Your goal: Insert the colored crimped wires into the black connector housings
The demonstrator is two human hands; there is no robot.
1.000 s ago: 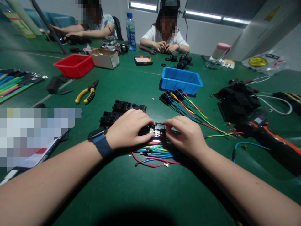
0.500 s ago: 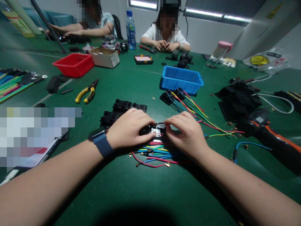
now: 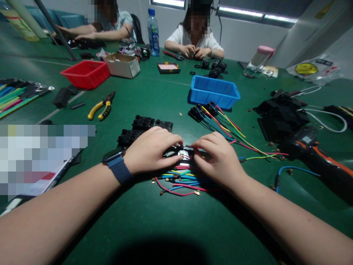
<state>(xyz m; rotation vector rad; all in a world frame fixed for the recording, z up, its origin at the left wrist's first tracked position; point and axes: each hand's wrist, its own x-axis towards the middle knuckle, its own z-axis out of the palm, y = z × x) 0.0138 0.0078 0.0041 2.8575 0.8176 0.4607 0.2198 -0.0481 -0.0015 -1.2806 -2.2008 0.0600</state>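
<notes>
A small black connector block [image 3: 180,151] lies on the green table between both my hands. My left hand [image 3: 150,151], with a dark blue watch strap on the wrist, curls over its left side and grips it. On the block's right side my right hand [image 3: 216,156] has its fingers pinched; what they pinch is hidden. A bundle of coloured wires [image 3: 179,180] with metal terminals fans out below the block, partly under my hands. More black connector blocks [image 3: 138,129] lie just beyond my left hand.
Yellow-handled pliers [image 3: 100,106] lie at left, a blue bin [image 3: 213,92] and a wired connector [image 3: 209,114] ahead, a red bin [image 3: 85,73] far left, an orange-black power screwdriver [image 3: 317,154] at right. Two other people work at the far side of the table.
My right hand has shifted slightly left and closed in over the block. The view has tilted a little; my left hand stays in place.
</notes>
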